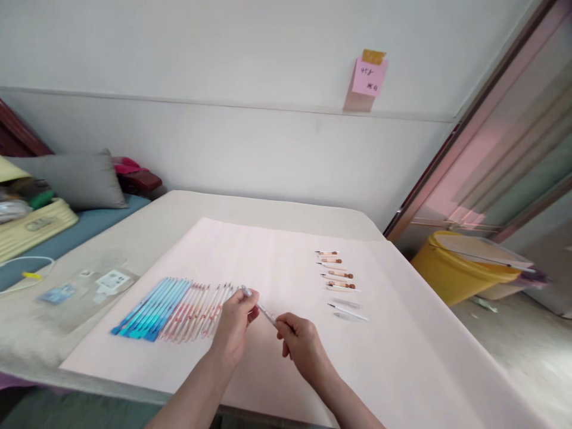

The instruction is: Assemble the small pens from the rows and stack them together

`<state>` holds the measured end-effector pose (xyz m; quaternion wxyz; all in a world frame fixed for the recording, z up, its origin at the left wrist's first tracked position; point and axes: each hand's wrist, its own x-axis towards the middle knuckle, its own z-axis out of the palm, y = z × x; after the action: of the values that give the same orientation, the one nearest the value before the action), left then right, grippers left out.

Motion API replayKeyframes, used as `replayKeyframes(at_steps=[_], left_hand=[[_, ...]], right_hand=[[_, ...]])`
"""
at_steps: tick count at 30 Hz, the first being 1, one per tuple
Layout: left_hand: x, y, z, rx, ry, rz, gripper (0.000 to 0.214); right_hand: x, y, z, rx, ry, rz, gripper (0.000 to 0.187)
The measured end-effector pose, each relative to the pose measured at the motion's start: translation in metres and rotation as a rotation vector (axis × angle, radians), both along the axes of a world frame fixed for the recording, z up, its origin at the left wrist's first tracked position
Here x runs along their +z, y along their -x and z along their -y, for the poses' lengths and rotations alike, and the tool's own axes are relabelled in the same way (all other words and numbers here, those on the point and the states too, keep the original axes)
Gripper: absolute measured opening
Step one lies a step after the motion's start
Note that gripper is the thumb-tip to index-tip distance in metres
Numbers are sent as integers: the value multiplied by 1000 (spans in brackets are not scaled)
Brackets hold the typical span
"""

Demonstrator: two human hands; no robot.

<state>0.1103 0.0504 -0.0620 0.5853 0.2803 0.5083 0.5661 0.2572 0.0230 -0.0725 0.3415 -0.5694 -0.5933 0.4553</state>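
My left hand (236, 316) is closed on the upper end of a slim pale pen (265, 311) with a speckled barrel. My right hand (300, 339) pinches the lower end of the same pen, which slants above the sheet. Just left of my left hand, a row of pens with reddish marks (190, 313) lies side by side, partly covered by that hand. Blue pens (149, 310) continue the row farther left. To the right lie several sets of pen parts with brown ends (342, 275) and thin white refills. Nearer to me are white and clear pen parts (348, 310).
A white sheet (268, 250) covers much of the table (272, 208). Clear plastic bags (96, 283) lie at the left. A pink note (370, 77) is taped to the wall. At right stands a yellow bin (442, 271); a grey cushion (92, 179) is at left.
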Motion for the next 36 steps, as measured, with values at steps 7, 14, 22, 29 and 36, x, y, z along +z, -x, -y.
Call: replayKeyframes(at_steps=[7,14,22,29,36], left_hand=[[6,3,0,-37,1,83,29],[0,4,-4,37,2,-44,27],[1,4,-3,37,-17,-79,26],[0,7,-5,38,1,-18,38],[2,7,-5,61,-21,-106,30]], right_hand=[[-3,-1,-2,-3,37,-33,24],[-2,1,-1,21,59,-54,24],[-3,1,-2,14,60,-64,24],[-3,0,-2,30,93,-93,24],[-6,0,-2,46,114,-138,24]])
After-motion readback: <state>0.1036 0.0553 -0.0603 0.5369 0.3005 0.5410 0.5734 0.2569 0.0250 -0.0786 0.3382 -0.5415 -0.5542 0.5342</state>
